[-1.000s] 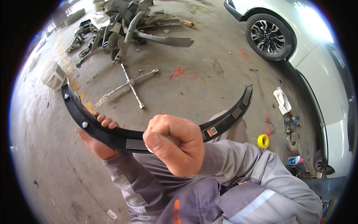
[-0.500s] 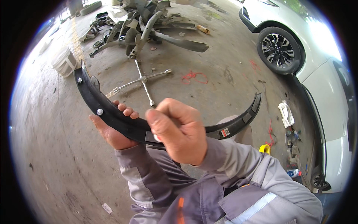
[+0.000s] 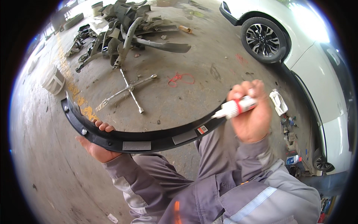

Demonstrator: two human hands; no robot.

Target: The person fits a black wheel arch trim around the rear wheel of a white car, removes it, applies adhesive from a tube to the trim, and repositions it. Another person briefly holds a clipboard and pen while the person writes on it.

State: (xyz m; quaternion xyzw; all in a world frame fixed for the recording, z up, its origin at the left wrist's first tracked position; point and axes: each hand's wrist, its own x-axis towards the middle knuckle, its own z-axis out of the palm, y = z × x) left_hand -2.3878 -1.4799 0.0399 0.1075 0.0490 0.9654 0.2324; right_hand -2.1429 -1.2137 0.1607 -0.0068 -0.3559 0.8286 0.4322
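A curved black plastic wheel arch trim [image 3: 162,136] spans the space in front of me above my lap. Its inner face carries grey adhesive pads [image 3: 137,145], a small orange and white label [image 3: 202,129] and white clips [image 3: 84,131]. My left hand [image 3: 99,151] grips the trim toward its left end, thumb on one edge and fingers over the other. A small white and red glue bottle [image 3: 240,106] is held in my right hand [image 3: 253,125]. Its narrow nozzle points left, over the trim's right part. That hand and bottle hide the trim's far right end.
On the concrete floor ahead lie a chrome cross wheel wrench [image 3: 130,88], red string [image 3: 181,79] and a heap of scrap car parts [image 3: 126,41]. A white bucket [image 3: 53,79] stands at left. A white car [image 3: 317,71] fills the right, with bottles and tools beside it.
My right hand has moved right from the trim's middle, and the glue bottle now shows plainly. The view has shifted, so the trim and floor things sit further left.
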